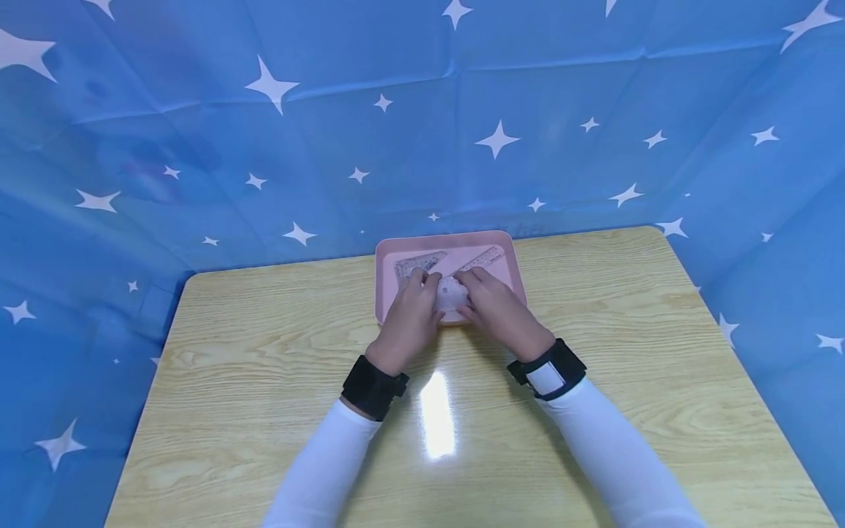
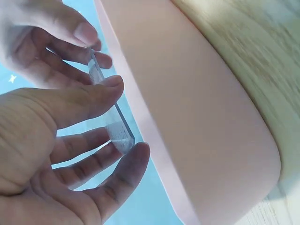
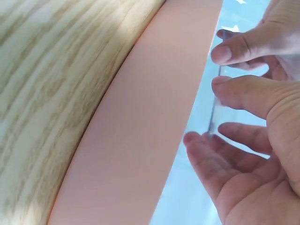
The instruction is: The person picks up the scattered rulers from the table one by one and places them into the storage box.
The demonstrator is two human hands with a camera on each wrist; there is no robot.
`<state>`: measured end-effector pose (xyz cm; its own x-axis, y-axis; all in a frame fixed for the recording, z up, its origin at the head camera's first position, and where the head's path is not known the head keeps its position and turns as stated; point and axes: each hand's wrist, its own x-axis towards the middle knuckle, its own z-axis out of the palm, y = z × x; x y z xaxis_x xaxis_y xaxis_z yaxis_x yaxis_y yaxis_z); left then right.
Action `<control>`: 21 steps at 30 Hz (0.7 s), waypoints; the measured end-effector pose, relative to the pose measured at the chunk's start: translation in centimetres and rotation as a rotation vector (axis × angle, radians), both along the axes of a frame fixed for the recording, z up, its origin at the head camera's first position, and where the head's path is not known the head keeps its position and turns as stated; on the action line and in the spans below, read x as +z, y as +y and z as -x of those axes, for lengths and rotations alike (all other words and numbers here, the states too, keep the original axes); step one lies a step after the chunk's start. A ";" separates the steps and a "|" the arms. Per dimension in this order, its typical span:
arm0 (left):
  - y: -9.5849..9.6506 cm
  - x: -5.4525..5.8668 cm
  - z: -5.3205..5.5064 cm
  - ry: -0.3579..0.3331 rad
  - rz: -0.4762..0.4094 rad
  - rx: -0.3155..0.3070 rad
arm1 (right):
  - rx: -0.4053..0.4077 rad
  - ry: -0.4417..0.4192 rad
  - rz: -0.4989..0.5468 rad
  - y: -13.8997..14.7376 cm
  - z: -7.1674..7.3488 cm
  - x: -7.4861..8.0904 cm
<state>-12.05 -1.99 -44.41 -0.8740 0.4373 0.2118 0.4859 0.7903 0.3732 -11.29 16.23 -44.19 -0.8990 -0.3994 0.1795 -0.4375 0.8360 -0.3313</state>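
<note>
Both hands hold a clear plastic protractor (image 1: 452, 293) between them, over the near side of a pink tray (image 1: 384, 293). My left hand (image 1: 411, 314) pinches its left side between thumb and fingers. On the opposite side, my right hand (image 1: 499, 309) grips it with the thumb on the near face. Seen edge-on in the left wrist view, the protractor (image 2: 121, 126) stands tilted just above the tray's rim. Behind the hands in the tray lie a clear set square (image 1: 421, 262) on the left and a clear ruler (image 1: 483, 259) on the right.
The tray stands at the back of a wood-grain table (image 1: 277, 352), close to a blue curtain (image 1: 422, 147) with white stars. More of this curtain hangs along the left and right sides. A bright light reflection shows on the tabletop before the tray.
</note>
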 end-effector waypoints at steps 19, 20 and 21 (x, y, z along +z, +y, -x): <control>-1.6 -0.6 4.6 -0.045 0.101 0.046 | 0.039 -0.013 -0.020 -1.1 2.1 -1.5; -1.7 -0.6 4.8 -0.052 0.113 0.051 | 0.038 -0.008 -0.026 -1.0 2.0 -1.5; -1.8 -0.7 5.0 -0.059 0.123 0.055 | 0.038 -0.003 -0.031 -1.0 2.0 -1.6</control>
<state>-17.09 -3.79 -45.09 -0.9069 0.4076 0.1069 0.4203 0.8568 0.2988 -13.28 15.24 -45.77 -0.8836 -0.4387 0.1636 -0.4682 0.8284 -0.3074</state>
